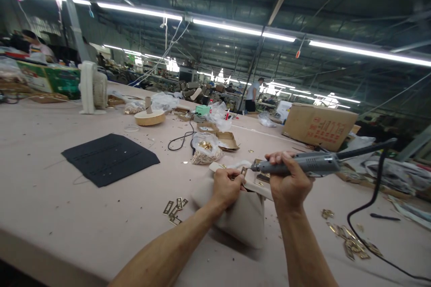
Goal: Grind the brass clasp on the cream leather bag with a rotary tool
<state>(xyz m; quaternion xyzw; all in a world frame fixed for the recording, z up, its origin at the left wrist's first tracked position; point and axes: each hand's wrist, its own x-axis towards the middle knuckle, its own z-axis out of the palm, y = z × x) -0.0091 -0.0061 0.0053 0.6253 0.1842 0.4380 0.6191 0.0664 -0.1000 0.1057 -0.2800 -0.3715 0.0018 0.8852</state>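
A black sheet (109, 161) is lying at ten o'clock from the pale bag (244, 222) on the table (134, 228); loose plates (179, 204) are sitting at nine, probably for easy reach. The left hand (227, 186) is pinching the bag's top edge beside a small plate (244, 170), seemingly steadying both. Apart from it, the right hand (291, 181) is gripping a power screwdriver (311, 163), its bit pointing toward nine, likely for control. More plates (350, 247) are lying near three.
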